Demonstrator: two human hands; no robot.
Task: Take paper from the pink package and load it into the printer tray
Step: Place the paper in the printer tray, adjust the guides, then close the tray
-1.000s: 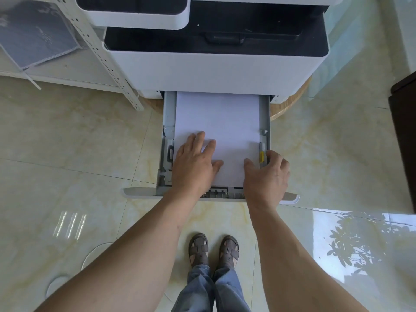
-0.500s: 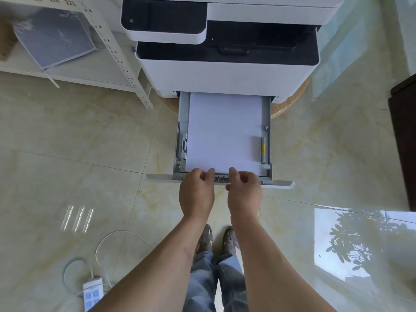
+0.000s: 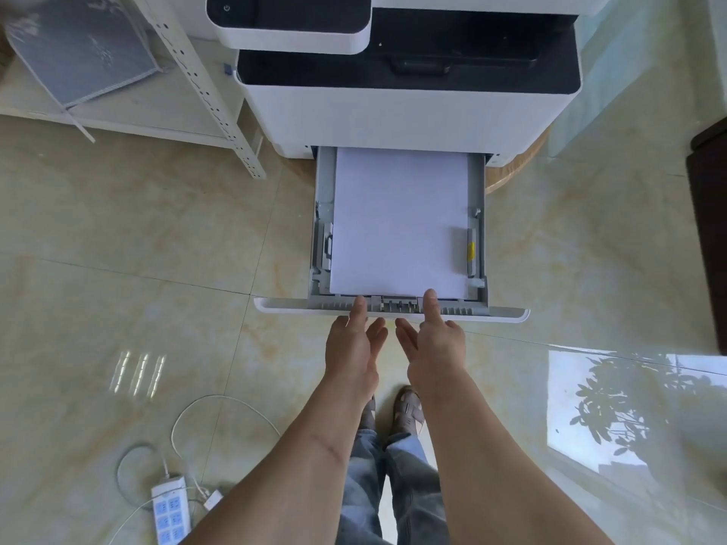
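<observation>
The grey printer tray point(image 3: 478, 293) is pulled out from the white and black printer point(image 3: 401, 108), and a flat stack of white paper point(image 3: 399, 222) lies inside it. My left hand point(image 3: 354, 344) and my right hand point(image 3: 430, 344) sit side by side at the tray's white front panel point(image 3: 275, 304). Each hand has one finger stretched onto the front rail near the paper's near edge, the other fingers loosely apart. Neither hand holds anything. The pink package is not in view.
A white perforated shelf frame point(image 3: 204, 84) with a grey sheet point(image 3: 78, 49) stands at the left. A power strip point(image 3: 171, 509) and white cables lie on the glossy tiled floor at lower left. A dark cabinet edge point(image 3: 708, 238) is at the right.
My hands came off the paper and drew back to the tray's front edge, then opened with one finger of each extended onto the rail. The view has pulled back.
</observation>
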